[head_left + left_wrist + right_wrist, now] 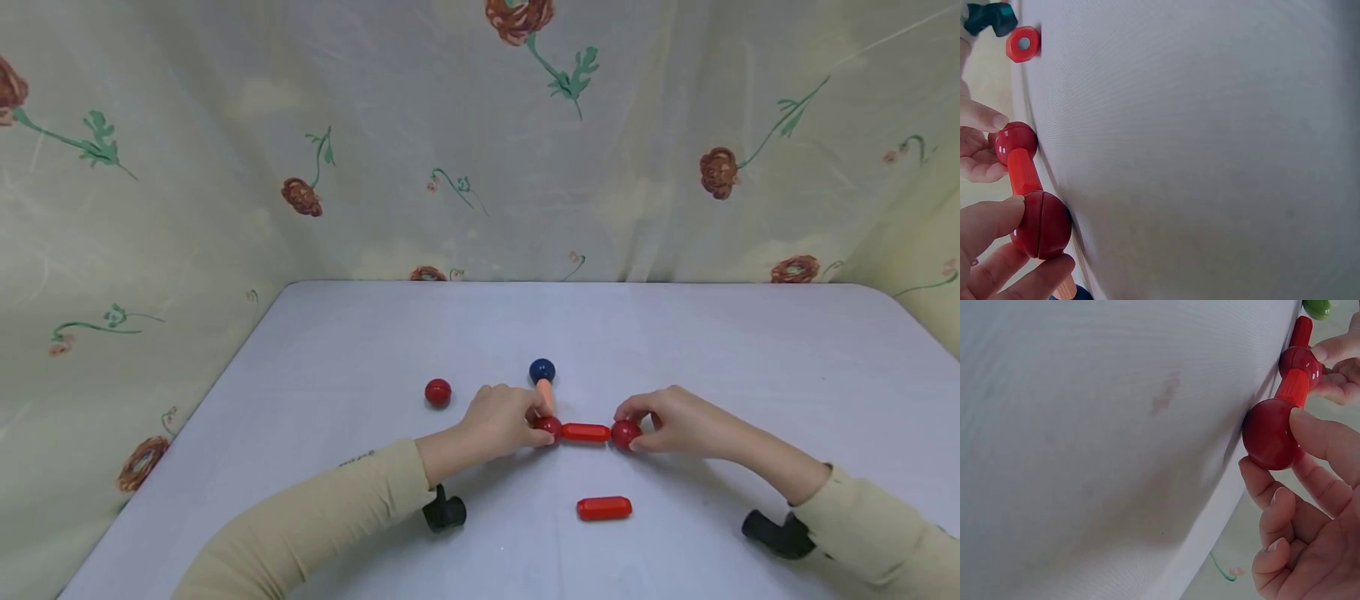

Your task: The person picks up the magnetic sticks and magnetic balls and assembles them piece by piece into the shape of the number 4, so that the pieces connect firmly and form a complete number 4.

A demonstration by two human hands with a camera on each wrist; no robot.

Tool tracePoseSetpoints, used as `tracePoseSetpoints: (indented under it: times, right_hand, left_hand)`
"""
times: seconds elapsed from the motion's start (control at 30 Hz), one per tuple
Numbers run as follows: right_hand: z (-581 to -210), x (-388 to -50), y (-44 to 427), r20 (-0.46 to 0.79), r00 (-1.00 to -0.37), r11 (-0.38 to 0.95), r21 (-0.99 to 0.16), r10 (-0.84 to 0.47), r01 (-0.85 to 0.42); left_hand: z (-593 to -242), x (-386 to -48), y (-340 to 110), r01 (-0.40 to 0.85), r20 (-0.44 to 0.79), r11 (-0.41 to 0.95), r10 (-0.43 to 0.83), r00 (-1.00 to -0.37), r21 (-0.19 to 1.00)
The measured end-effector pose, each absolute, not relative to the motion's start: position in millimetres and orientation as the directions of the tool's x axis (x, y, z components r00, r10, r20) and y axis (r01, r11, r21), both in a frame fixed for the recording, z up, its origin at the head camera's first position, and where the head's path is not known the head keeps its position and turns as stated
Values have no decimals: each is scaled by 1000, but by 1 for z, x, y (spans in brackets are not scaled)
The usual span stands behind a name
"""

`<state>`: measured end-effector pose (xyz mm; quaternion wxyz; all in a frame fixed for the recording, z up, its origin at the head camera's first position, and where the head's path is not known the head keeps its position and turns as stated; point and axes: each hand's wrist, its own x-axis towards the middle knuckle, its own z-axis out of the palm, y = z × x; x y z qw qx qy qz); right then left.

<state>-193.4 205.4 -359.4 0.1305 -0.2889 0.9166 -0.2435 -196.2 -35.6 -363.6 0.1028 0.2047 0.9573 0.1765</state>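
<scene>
In the head view, my left hand (504, 421) pinches a red ball (550, 429) between thumb and fingers. My right hand (671, 422) holds another red ball (626, 435) by its sides. A red faceted rod (586, 432) lies between these two balls and meets both. From the left ball a peach rod (545, 396) runs back to a dark blue ball (542, 370). The left wrist view shows a groove round the nearer red ball (1042, 225). In the right wrist view, thumb and fingertips touch the smooth red ball (1270, 435).
A loose red ball (438, 392) sits left of the joined pieces. Nearer the front lies a separate red rod (604, 508). All rest on a white-covered table (375, 333), with a flowered curtain (450, 125) behind. A green rounded thing (1317, 307) shows in the right wrist view.
</scene>
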Motion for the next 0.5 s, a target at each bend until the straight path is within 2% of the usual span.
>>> tracePoseSetpoints:
  times: [0.5]
  right_hand:
    - [-359,-192,202,-110,-804,720,-526,-585,-452]
  left_hand:
    - [-363,-195,-35,372,-109,855,435,-894,362]
